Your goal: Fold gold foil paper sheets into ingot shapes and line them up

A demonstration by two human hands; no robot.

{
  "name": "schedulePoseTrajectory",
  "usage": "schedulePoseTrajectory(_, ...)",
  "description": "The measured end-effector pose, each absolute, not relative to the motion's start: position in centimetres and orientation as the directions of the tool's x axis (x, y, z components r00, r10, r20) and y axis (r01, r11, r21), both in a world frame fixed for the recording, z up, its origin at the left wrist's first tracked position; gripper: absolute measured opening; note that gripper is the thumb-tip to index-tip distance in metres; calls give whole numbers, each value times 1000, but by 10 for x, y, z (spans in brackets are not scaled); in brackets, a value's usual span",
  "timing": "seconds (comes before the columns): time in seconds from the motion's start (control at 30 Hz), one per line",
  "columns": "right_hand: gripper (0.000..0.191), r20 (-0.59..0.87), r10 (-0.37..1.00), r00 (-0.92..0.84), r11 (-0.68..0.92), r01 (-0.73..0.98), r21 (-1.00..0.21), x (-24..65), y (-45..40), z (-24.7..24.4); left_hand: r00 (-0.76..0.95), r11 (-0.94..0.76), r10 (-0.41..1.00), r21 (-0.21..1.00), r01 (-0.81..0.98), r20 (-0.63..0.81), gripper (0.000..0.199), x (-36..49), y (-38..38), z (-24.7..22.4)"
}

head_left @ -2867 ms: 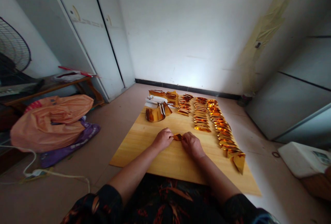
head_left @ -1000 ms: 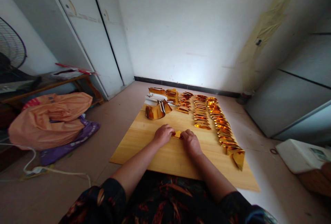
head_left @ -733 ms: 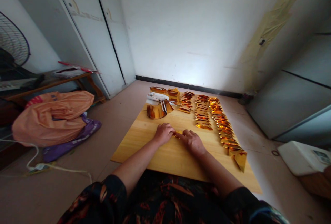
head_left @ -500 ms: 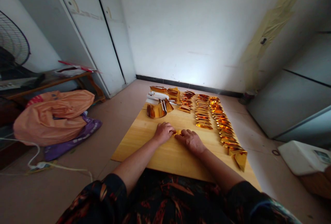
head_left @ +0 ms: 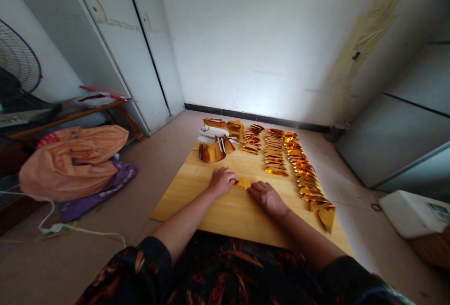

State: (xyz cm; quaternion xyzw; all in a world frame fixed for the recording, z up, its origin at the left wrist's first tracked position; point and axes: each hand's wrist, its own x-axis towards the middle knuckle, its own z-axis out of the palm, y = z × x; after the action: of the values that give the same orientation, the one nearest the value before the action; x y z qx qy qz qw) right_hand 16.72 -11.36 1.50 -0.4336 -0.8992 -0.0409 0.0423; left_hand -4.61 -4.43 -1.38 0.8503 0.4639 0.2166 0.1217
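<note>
A small folded piece of gold foil paper (head_left: 242, 183) lies on the wooden board between my hands. My left hand (head_left: 222, 182) has its curled fingers closed on the paper's left end. At the right end, my right hand (head_left: 267, 198) rests with fingers together and bent, its tips pressing the paper's edge. To the right stand rows of folded gold paper pieces (head_left: 276, 155), with a longer row (head_left: 306, 173) along the board's right side. Behind my left hand is a curved stack of gold sheets (head_left: 212, 151).
The board (head_left: 183, 197) sits low above a tiled floor. More gold paper bundles (head_left: 235, 129) and a white packet (head_left: 213, 132) lie at its far edge. An orange bag (head_left: 73, 159) and a power cord (head_left: 94, 233) are on the left, a white box (head_left: 413, 213) on the right.
My right hand has slid right and slightly toward me, uncovering more of the folded gold paper. My left hand stays nearly in place at its left end.
</note>
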Motion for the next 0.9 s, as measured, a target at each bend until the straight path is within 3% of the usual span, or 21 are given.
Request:
schedulePoseTrajectory(0.43, 19, 144, 838, -527, 537, 843, -42, 160, -112, 8, 518, -673, 737, 402, 621, 434, 20, -48, -57, -13)
schedulePoseTrajectory(0.63, 20, 110, 870, -481, 486, 873, -27, 156, -108, 11, 581, -686, 725, 321, 653, 369, 14, -39, -55, -11)
schedulePoseTrajectory(0.9, 23, 152, 898, -413, 430, 896, -108, 154, -104, 9, 660, -733, 668, 152, 663, 345, 16, -41, -51, -8)
